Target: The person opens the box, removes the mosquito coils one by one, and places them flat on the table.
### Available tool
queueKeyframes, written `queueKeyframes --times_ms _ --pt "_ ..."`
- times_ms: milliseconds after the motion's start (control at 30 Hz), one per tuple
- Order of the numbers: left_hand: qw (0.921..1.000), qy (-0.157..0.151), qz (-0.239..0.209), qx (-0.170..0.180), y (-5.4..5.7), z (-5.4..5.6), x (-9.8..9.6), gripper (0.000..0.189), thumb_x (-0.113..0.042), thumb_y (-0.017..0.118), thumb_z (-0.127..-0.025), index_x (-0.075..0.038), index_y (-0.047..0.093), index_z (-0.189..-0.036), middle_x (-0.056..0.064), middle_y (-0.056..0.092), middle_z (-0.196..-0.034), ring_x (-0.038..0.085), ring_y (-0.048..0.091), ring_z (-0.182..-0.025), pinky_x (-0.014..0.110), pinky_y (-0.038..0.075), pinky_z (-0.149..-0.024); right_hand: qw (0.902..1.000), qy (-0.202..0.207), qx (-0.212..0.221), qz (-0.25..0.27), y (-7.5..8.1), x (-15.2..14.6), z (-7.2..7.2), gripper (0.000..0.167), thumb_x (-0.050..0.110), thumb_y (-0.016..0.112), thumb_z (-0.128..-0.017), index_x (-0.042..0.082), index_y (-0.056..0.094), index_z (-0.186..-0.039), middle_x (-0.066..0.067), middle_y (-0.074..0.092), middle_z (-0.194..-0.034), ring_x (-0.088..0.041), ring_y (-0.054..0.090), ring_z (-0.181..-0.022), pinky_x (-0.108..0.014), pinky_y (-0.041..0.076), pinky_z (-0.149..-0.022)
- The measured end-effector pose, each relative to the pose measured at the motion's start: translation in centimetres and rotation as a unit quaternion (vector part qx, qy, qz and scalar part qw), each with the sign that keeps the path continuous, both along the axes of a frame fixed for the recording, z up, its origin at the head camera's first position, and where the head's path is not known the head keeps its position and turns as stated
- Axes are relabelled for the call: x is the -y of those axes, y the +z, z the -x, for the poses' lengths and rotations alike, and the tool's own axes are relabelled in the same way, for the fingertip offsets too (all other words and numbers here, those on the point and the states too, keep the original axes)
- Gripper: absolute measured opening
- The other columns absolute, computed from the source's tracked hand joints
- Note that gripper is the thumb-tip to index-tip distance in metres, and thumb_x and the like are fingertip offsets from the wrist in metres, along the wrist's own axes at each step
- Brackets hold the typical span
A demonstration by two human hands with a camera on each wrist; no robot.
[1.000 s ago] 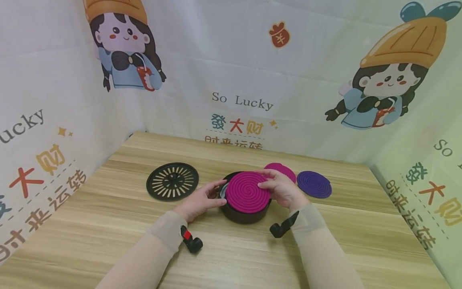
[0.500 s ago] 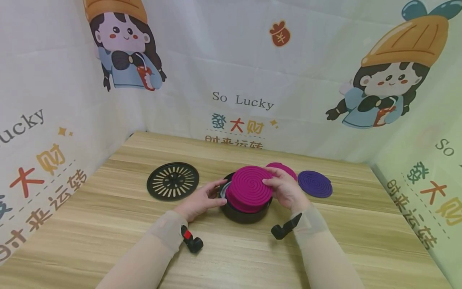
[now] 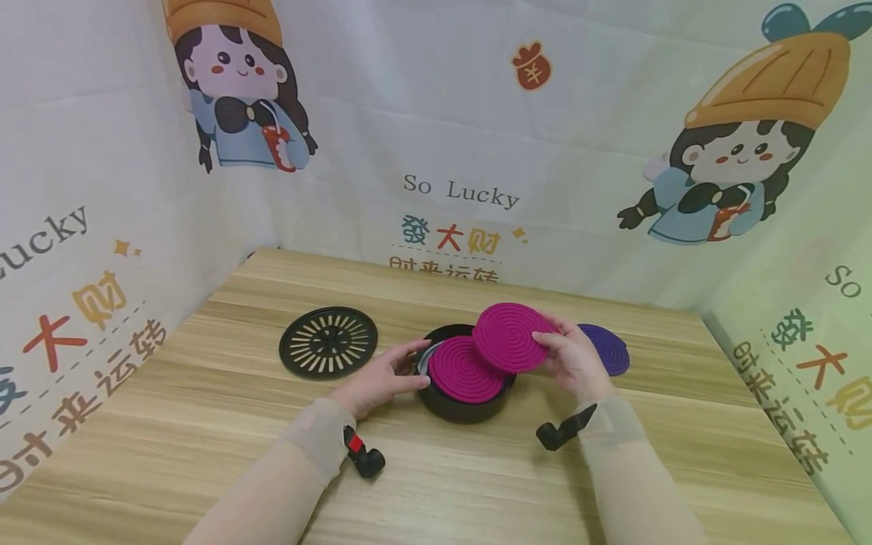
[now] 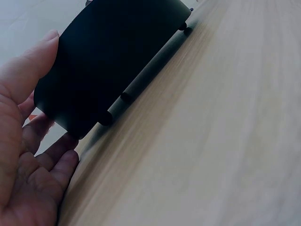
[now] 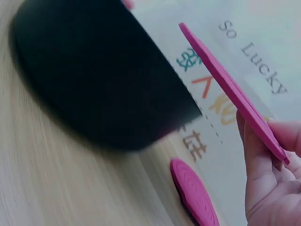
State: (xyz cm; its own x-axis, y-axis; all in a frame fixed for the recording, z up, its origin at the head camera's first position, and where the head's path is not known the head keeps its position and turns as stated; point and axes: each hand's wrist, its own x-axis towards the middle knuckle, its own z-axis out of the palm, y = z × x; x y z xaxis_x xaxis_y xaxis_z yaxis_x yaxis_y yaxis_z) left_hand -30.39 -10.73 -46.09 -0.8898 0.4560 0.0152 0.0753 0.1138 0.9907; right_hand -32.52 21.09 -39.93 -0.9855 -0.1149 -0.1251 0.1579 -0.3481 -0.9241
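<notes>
In the head view, my right hand [image 3: 575, 359] pinches a pink mosquito coil [image 3: 511, 337] by its right edge, thumb on top. That coil is tilted above the right side of a round black mosquito coil holder [image 3: 463, 412]. Inside the holder lies another pink coil [image 3: 463, 371], partly covered by the raised one. My left hand [image 3: 381, 378] grips the holder's left side, thumb in front and fingers behind. The left wrist view shows the holder's dark wall [image 4: 108, 61] on small feet. The right wrist view shows the raised coil [image 5: 230, 89] edge-on.
A black slotted lid [image 3: 328, 342] lies flat on the wooden table [image 3: 436, 484], left of the holder. Beyond my right hand is a purple coil [image 3: 609, 348], partly hidden. Another pink coil [image 5: 195, 193] lies on the table in the right wrist view. Printed cloth walls [image 3: 381, 113] surround the table.
My right hand has lifted the top pink coil off the one in the holder and carried it to the right. My left hand has stayed at the holder.
</notes>
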Motion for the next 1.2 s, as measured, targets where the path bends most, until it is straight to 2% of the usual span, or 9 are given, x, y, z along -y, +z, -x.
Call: queueKeyframes --times_ms 167,300,467,667,800,933,1000,1100,1200 --pt "0.9999 -0.004 -0.008 0.005 0.0 0.0 0.0 0.072 -0.016 0.072 -0.087 -0.015 0.035 -0.149 0.009 0.025 -0.157 0.029 0.027 -0.141 0.043 0.031 -0.110 0.9994 -0.022 0.002 0.026 -0.2 -1.8 -0.2 0.033 -0.011 0.048 -0.094 0.010 0.046 -0.119 0.001 0.066 -0.090 -0.009 0.067 -0.072 -0.023 0.056 -0.062" --pt "0.9999 -0.002 -0.009 0.010 0.1 0.0 0.0 0.073 -0.016 0.073 -0.087 -0.016 0.036 -0.149 0.008 0.023 -0.158 0.028 0.027 -0.141 0.042 0.031 -0.110 0.9988 -0.040 0.007 0.027 -0.4 -3.4 -0.4 0.031 -0.009 0.048 -0.095 0.011 0.045 -0.118 0.001 0.066 -0.091 -0.009 0.067 -0.073 -0.022 0.056 -0.062" --pt "0.9997 -0.007 -0.020 0.014 0.1 0.0 -0.1 0.073 -0.014 0.072 -0.087 -0.014 0.034 -0.150 0.013 0.031 -0.154 0.029 0.031 -0.139 0.041 0.033 -0.109 0.9966 -0.065 0.019 0.048 -0.6 -5.3 -0.7 0.027 -0.009 0.049 -0.095 0.009 0.047 -0.115 0.001 0.064 -0.093 -0.010 0.066 -0.075 -0.021 0.055 -0.062" --pt "0.9997 -0.008 -0.021 0.014 0.1 -0.1 -0.1 0.074 -0.015 0.072 -0.087 -0.014 0.034 -0.150 0.016 0.035 -0.151 0.029 0.033 -0.138 0.040 0.034 -0.108 0.9911 -0.104 0.046 0.069 -0.9 -7.5 -1.2 0.027 -0.007 0.049 -0.095 0.011 0.045 -0.115 0.002 0.063 -0.091 -0.008 0.064 -0.071 -0.017 0.052 -0.056" --pt "0.9997 -0.008 -0.021 0.013 0.1 -0.1 -0.1 0.074 -0.015 0.072 -0.087 -0.013 0.034 -0.150 0.016 0.035 -0.151 0.030 0.033 -0.138 0.040 0.033 -0.109 0.9815 -0.143 0.068 0.108 -1.0 -8.8 -1.5 0.026 -0.008 0.049 -0.095 0.011 0.046 -0.112 0.002 0.066 -0.087 -0.009 0.065 -0.073 -0.020 0.054 -0.061" --pt "0.9996 -0.010 -0.021 0.013 0.2 -0.1 -0.1 0.074 -0.015 0.072 -0.087 -0.014 0.034 -0.150 0.015 0.035 -0.151 0.029 0.032 -0.139 0.041 0.032 -0.110 0.9670 -0.195 0.090 0.138 -1.0 -9.9 -1.7 0.033 -0.010 0.049 -0.094 0.014 0.046 -0.115 0.003 0.066 -0.089 -0.009 0.066 -0.078 -0.022 0.056 -0.070" --pt "0.9997 -0.010 -0.021 0.013 0.2 -0.1 0.0 0.074 -0.015 0.073 -0.087 -0.014 0.034 -0.150 0.015 0.035 -0.151 0.029 0.033 -0.139 0.041 0.032 -0.110 0.9574 -0.227 0.100 0.148 -1.1 -10.2 -1.7 0.036 -0.011 0.049 -0.093 0.016 0.045 -0.118 0.004 0.064 -0.098 -0.008 0.065 -0.080 -0.022 0.055 -0.072" --pt "0.9997 -0.010 -0.021 0.013 0.2 -0.1 0.0 0.074 -0.016 0.073 -0.087 -0.014 0.034 -0.150 0.016 0.035 -0.151 0.030 0.033 -0.138 0.041 0.032 -0.110 0.9410 -0.275 0.108 0.165 -1.3 -10.6 -1.6 0.040 -0.013 0.049 -0.092 0.016 0.045 -0.119 0.003 0.057 -0.122 -0.007 0.065 -0.082 -0.022 0.056 -0.072" --pt "0.9997 -0.010 -0.020 0.012 0.2 -0.1 0.0 0.074 -0.016 0.073 -0.087 -0.014 0.034 -0.150 0.016 0.035 -0.151 0.030 0.033 -0.138 0.041 0.032 -0.110 0.9257 -0.313 0.109 0.182 -1.5 -10.9 -1.6 0.045 -0.015 0.048 -0.091 0.017 0.044 -0.123 0.003 0.044 -0.141 -0.006 0.063 -0.095 -0.022 0.055 -0.072"
